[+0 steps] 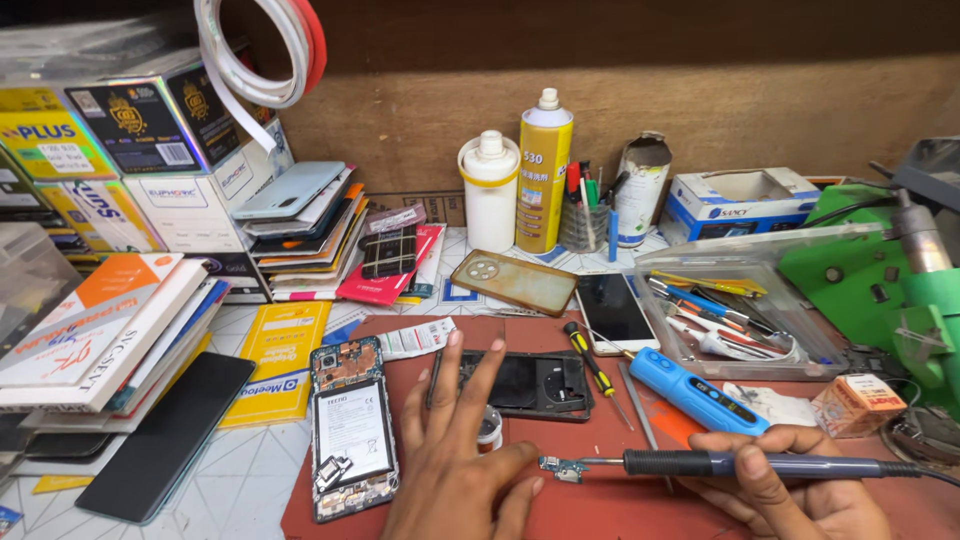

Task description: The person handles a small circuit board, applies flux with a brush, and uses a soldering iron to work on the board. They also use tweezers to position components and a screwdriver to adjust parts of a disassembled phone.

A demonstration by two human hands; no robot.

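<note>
My left hand rests on the red work mat with fingers spread, its thumb next to a small circuit board. My right hand grips a dark blue soldering iron whose tip touches that board. An opened phone showing its battery and board lies just left of my left hand. A black phone back frame lies beyond my fingers, with a small round pot partly hidden between them.
A clear tray of tools, a blue electric screwdriver, a yellow-black screwdriver, tweezers and a phone lie on the right. Bottles stand at the back. Stacked boxes and phones fill the left. A green stand sits far right.
</note>
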